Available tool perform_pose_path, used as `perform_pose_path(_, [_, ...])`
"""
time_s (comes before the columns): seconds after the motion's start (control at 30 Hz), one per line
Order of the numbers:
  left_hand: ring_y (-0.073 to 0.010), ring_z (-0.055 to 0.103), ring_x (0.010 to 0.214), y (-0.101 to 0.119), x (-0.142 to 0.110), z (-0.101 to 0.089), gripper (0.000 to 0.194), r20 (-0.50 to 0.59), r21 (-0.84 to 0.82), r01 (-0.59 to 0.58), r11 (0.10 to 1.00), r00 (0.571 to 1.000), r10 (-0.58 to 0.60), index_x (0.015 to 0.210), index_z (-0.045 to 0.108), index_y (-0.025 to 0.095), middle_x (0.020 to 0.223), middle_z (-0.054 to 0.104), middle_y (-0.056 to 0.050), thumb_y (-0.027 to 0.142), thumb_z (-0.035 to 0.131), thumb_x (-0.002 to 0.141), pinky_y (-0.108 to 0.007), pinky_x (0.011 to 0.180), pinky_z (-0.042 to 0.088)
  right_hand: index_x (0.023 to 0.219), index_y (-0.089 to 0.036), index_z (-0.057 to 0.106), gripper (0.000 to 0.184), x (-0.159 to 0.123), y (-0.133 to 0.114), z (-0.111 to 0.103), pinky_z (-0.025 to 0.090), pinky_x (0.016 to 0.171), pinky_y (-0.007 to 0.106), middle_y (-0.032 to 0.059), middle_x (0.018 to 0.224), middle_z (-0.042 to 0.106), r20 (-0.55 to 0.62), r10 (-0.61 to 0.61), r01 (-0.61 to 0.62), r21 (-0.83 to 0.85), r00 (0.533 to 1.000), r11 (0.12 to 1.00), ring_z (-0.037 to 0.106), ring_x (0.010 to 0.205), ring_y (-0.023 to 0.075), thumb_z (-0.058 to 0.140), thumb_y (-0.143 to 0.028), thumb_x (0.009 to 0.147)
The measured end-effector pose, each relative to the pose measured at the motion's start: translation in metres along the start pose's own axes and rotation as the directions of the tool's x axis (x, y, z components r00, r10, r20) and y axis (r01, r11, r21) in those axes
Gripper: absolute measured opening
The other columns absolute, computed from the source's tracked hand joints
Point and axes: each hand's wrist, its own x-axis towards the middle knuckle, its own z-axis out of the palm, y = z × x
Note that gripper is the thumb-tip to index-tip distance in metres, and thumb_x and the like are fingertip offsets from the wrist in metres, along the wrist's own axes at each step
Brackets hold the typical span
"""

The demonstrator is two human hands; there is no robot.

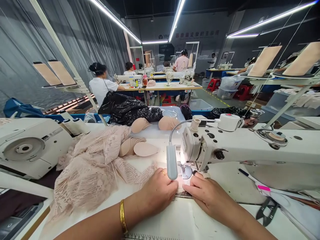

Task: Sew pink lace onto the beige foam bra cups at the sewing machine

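My left hand (pixel 158 190), with a ring and a gold bracelet, has its fingers closed on pale pink lace fabric (pixel 147 176) left of the needle area. My right hand (pixel 208 193) pinches the near edge of the same pale material, just in front of the presser foot. Both hands rest at the bed of a white sewing machine (pixel 225 143). A small grey lamp (pixel 172 163) lights the spot and hides part of the stitching place. To the left a heap of lace (pixel 87 170) spreads over the table. Beige bra cups (pixel 145 149) lie behind it.
At right lie thread snips (pixel 268 211) and a pen with a pink band (pixel 263 188). Another machine (pixel 30 146) stands at left beside thread cones (pixel 77 126). A clear plastic bin (pixel 172 113) and black bags (pixel 132 110) are ahead. Co-workers sit at machines farther back.
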Motion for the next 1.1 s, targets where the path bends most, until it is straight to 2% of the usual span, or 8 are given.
perform_pose_path(0.13, [-0.0197,0.042,0.065,0.001,0.001,0.0,0.02,-0.003,-0.052,0.001,0.999,1.0,-0.001,0.081,0.057,0.02,0.077,0.057,-0.004,0.01,0.05,0.097,-0.033,0.064,0.037,0.099,-0.023,0.069,0.034,-0.001,0.002,-0.001,0.035,0.062,0.032,0.0023,0.082,0.059,-0.003,-0.019,0.019,-0.003,1.0,1.0,0.051,0.074,0.0214,0.042,-0.003,0.1])
perform_pose_path(0.27, [-0.0193,0.041,0.064,0.002,0.005,-0.002,0.019,0.008,-0.104,0.002,0.995,1.0,-0.001,0.084,0.059,0.019,0.077,0.057,-0.003,0.009,0.048,0.095,-0.033,0.059,0.032,0.098,-0.025,0.068,0.033,-0.003,0.004,0.0,0.035,0.061,0.032,0.0022,0.083,0.06,-0.002,0.004,-0.004,0.007,1.0,1.0,0.053,0.073,0.021,0.043,-0.004,0.1])
perform_pose_path(0.43, [-0.0185,0.039,0.063,0.002,0.01,-0.003,0.019,-0.029,-0.133,0.01,0.991,0.999,-0.014,0.085,0.059,0.019,0.074,0.054,-0.002,0.006,0.046,0.09,-0.033,0.058,0.029,0.101,-0.026,0.068,0.033,-0.003,0.004,0.0,0.036,0.06,0.031,0.0011,0.08,0.058,-0.023,0.025,-0.025,0.016,0.999,1.0,0.052,0.07,0.0201,0.043,-0.005,0.102])
perform_pose_path(0.57, [-0.0181,0.038,0.062,0.004,0.01,-0.001,0.021,-0.078,-0.156,0.007,0.988,0.997,-0.02,0.089,0.062,0.018,0.073,0.052,-0.002,0.006,0.044,0.092,-0.033,0.057,0.028,0.108,-0.027,0.069,0.036,-0.003,0.003,-0.001,0.036,0.06,0.032,0.0011,0.08,0.06,-0.032,0.001,0.0,0.031,0.999,1.0,0.052,0.07,0.0202,0.043,-0.004,0.1])
perform_pose_path(0.87, [-0.0183,0.043,0.063,0.004,0.01,0.001,0.023,-0.052,-0.182,0.014,0.983,0.998,-0.024,0.085,0.06,0.018,0.078,0.06,-0.003,0.007,0.045,0.096,-0.034,0.058,0.033,0.096,-0.027,0.066,0.031,-0.002,0.002,-0.003,0.037,0.059,0.031,0.001,0.081,0.061,-0.027,0.009,-0.007,0.041,1.0,0.999,0.055,0.071,0.0202,0.046,-0.003,0.098])
perform_pose_path(1.1, [-0.0202,0.054,0.072,0.002,0.006,0.009,0.019,-0.037,-0.24,0.009,0.971,0.999,-0.018,0.092,0.063,0.017,0.091,0.069,-0.007,0.009,0.048,0.099,-0.035,0.063,0.042,0.109,-0.027,0.069,0.031,0.0,0.001,0.003,0.044,0.061,0.032,0.0031,0.086,0.066,-0.088,0.025,-0.021,0.051,0.996,0.998,0.059,0.072,0.0216,0.043,-0.01,0.104])
